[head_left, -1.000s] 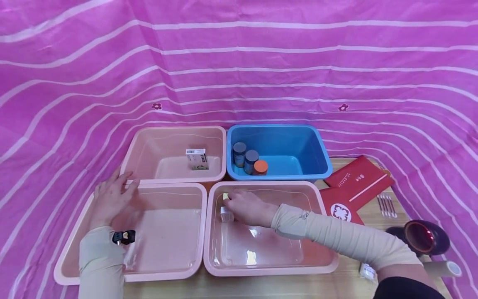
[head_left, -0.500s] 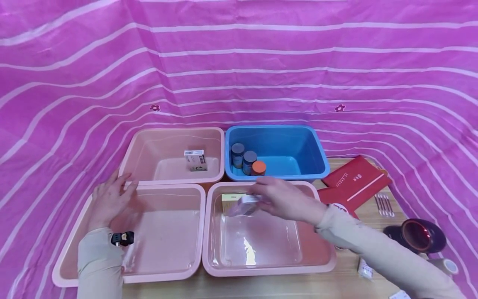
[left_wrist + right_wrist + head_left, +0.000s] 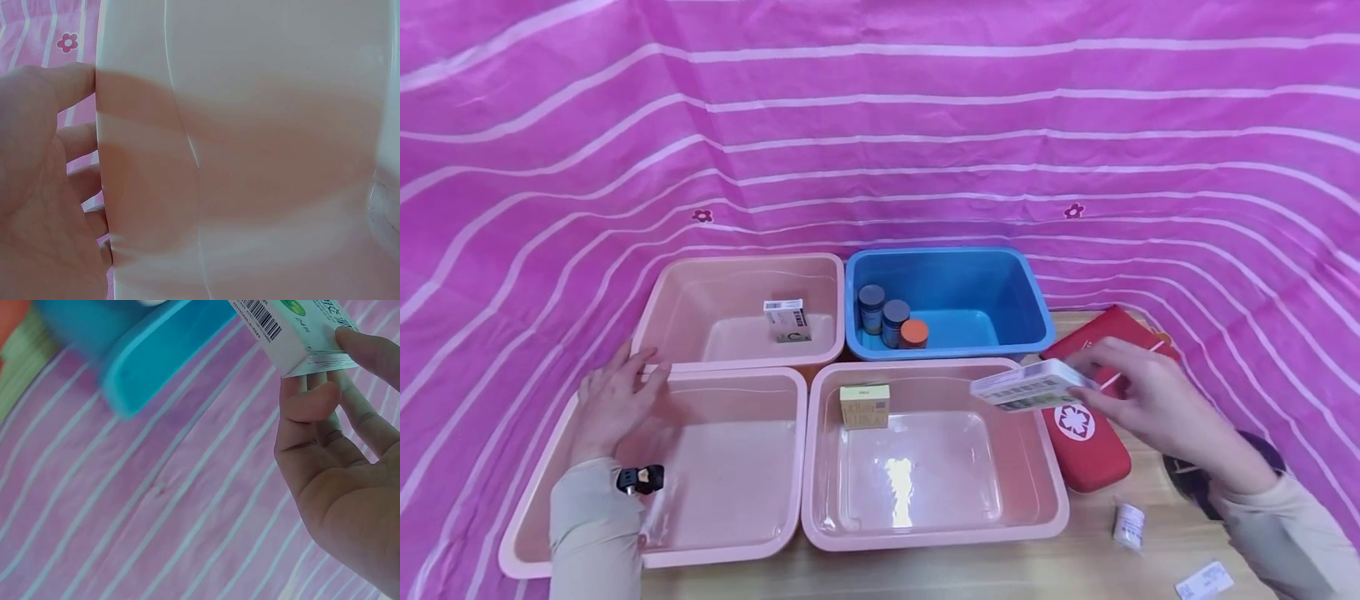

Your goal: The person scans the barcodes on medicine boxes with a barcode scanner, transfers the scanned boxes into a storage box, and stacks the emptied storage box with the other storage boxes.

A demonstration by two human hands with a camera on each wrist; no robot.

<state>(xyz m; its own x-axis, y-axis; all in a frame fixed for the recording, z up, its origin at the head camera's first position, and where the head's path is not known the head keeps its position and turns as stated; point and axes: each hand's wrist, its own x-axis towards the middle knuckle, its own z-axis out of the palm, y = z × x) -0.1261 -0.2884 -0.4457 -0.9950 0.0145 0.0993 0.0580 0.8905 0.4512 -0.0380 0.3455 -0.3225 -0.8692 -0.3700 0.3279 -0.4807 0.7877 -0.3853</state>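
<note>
My right hand pinches one end of a white medicine box between thumb and fingers, above the right rim of the front right pink bin. In the right wrist view the medicine box shows a barcode and green print. My left hand rests on the left rim of the front left pink bin. From the left wrist view, its relaxed fingers touch that bin's edge. A yellowish carton stands in the front right bin, near its back left corner.
Behind, another pink bin holds a white carton. A blue bin holds dark-lidded jars and an orange-capped one. Right of the bins lie a red pouch, a small wrapped roll and a white packet.
My right hand has lifted the white medicine box out of the front right bin and carried it right, uncovering the yellowish carton. My left hand stays on its rim.
</note>
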